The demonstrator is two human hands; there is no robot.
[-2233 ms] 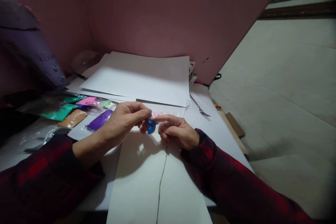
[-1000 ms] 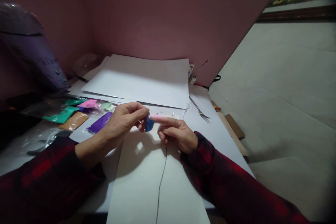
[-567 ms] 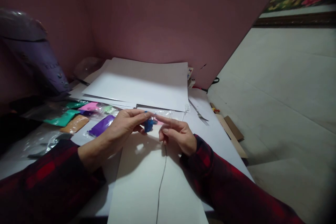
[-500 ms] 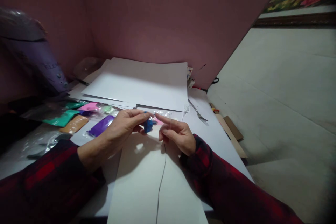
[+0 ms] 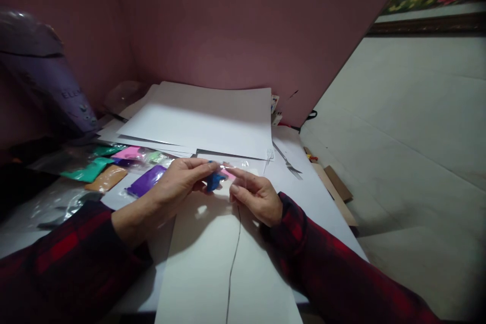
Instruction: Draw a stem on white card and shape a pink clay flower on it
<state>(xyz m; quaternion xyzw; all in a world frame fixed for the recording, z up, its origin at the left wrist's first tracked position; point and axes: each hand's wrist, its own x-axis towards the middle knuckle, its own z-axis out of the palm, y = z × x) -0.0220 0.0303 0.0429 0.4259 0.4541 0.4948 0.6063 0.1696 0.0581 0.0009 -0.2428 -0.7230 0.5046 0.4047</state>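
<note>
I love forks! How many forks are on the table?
2. A metal fork lies right of the hands, on the white paper's edge. A clear plastic fork lies just left of it, tines up. More may hide under the sheets.

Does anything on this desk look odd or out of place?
A metal fork lies among the white paper sheets and coloured clay packets, an odd thing on a craft desk. Nothing looks spilled or damaged.
</note>
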